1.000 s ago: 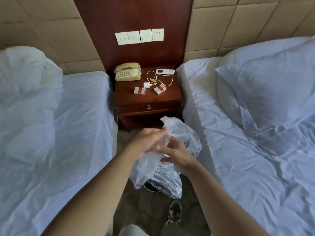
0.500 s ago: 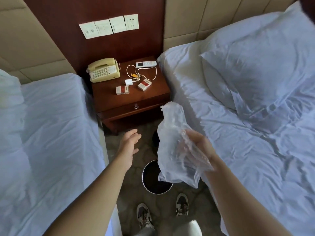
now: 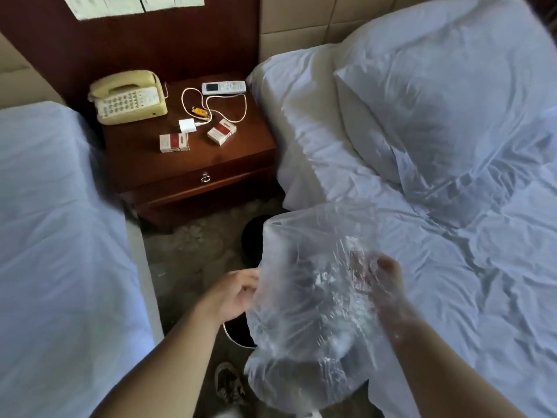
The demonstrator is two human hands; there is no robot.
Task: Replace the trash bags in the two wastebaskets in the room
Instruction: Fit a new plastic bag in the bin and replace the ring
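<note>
Hands hold a clear plastic trash bag [image 3: 313,303] up in the aisle between two beds, seen from the head camera looking down. The right hand [image 3: 379,279] is inside or behind the film, its fingers closed on a fold of the bag, and shows through the plastic. The left hand [image 3: 238,294] is at the bag's left edge, fingers curled and pinching toward the film; whether it has a firm grip yet cannot be told.

The step in hand looks like opening out a fresh bag to line a wastebasket. Directly under the bag, on the patterned floor, part of a dark round wastebasket [image 3: 238,334] with a pale rim shows, mostly hidden by the plastic. A second dark round shape [image 3: 251,236] sits farther ahead near the nightstand [image 3: 193,164]; it may be the other wastebasket, but too little of it shows to be sure.

The next move likely calls for finding the bag's mouth, spreading it wide with both hands, and lowering it into the wastebasket below so the edge can fold over the rim.

The bag is thin, see-through and heavily crinkled, puffed out a little and catching white glints of light. It hangs loose and seems empty.

One shoe [image 3: 229,384] shows at the bottom edge.
</note>
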